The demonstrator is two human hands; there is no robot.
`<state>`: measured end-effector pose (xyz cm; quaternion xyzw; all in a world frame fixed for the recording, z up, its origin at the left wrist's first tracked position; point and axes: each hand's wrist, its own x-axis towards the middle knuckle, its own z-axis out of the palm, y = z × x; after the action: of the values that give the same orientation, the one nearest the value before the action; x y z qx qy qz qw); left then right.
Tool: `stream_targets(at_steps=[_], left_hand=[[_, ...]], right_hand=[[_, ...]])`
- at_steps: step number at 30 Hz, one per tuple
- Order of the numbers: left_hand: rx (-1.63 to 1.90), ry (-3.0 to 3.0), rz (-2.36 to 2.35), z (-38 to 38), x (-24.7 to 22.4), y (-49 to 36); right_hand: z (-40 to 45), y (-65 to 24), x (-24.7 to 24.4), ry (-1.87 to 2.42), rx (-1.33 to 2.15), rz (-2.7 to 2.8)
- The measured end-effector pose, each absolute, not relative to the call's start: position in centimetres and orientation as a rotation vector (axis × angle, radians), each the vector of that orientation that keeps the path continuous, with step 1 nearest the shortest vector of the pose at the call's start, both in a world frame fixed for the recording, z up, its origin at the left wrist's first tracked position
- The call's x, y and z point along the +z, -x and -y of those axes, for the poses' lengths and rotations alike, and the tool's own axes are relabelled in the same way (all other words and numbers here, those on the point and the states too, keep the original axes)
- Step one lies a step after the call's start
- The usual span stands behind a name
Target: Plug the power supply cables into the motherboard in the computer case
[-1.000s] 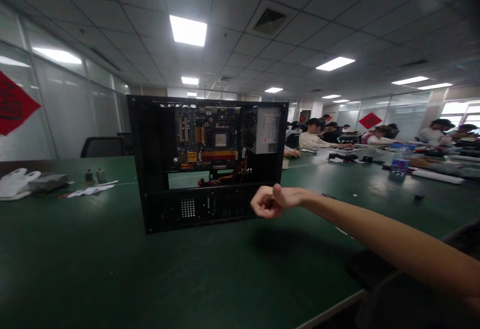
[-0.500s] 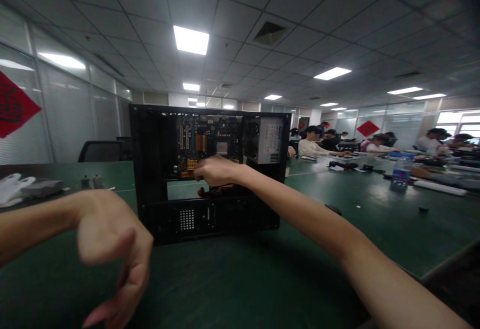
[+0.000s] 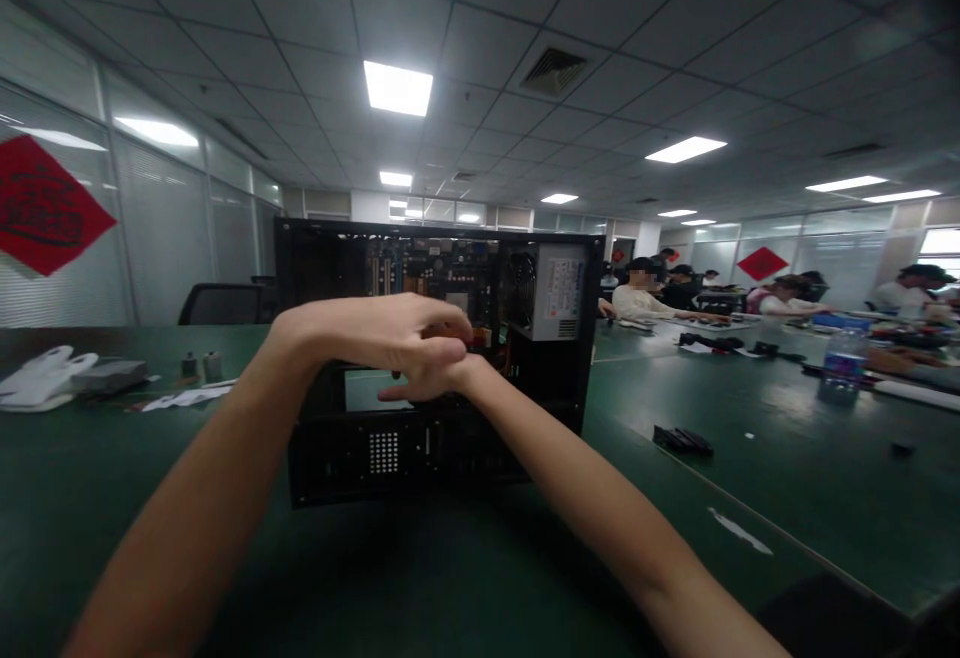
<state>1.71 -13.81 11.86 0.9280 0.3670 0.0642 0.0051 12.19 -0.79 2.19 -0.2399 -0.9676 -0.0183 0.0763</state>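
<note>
A black computer case (image 3: pixel 330 483) stands on the green table, its open side towards me. Inside are a motherboard (image 3: pixel 469 263) and a silver power supply (image 3: pixel 559 293) at upper right. My left hand (image 3: pixel 375 328) reaches in across my right hand, its fingers bent and the thumb apart from them. Lower down, my right hand (image 3: pixel 431 376) is in front of the board's lower edge, partly covered by the left. Its fingers look bent, with one fingertip showing; what they hold, if anything, is hidden. Coloured cables (image 3: pixel 480 338) show beside the hands.
On the left lie a white plastic bag (image 3: pixel 37 378), a grey box (image 3: pixel 111 375) and paper (image 3: pixel 187 397). To the right are black parts (image 3: pixel 682 440), a paper scrap (image 3: pixel 739 531) and a water bottle (image 3: pixel 844 363). Several people sit at tables farther back.
My left hand has moved up and right from beside the case to inside it, over my right hand. My right hand has shifted slightly lower. The view has turned a little left.
</note>
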Motion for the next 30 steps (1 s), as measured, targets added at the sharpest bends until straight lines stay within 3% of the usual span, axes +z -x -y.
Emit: stream_targets(at_steps=[4,10,17,23,30], left_hand=[[0.584,-3.050,-0.969,11.5,11.2,-0.3],[0.779,-2.914,-1.118,11.2,10.2,1.1],[0.601,-2.934,-1.435,11.8,10.8,1.8],[0.538,-2.934,-1.184,10.9,9.5,-0.6],[0.764,-3.014,-0.952,9.3,8.5,-1.9]], right_hand=[[3.1,-11.5,3.0,1.180,-0.089,3.009],[1.4,-13.5,3.8,0.920,0.083,2.989],[2.4,-19.5,7.1,0.710,0.221,2.550],[6.1,-22.3,9.0,0.751,0.409,2.414],[6.5,-23.0,9.1,0.749,0.532,2.330]])
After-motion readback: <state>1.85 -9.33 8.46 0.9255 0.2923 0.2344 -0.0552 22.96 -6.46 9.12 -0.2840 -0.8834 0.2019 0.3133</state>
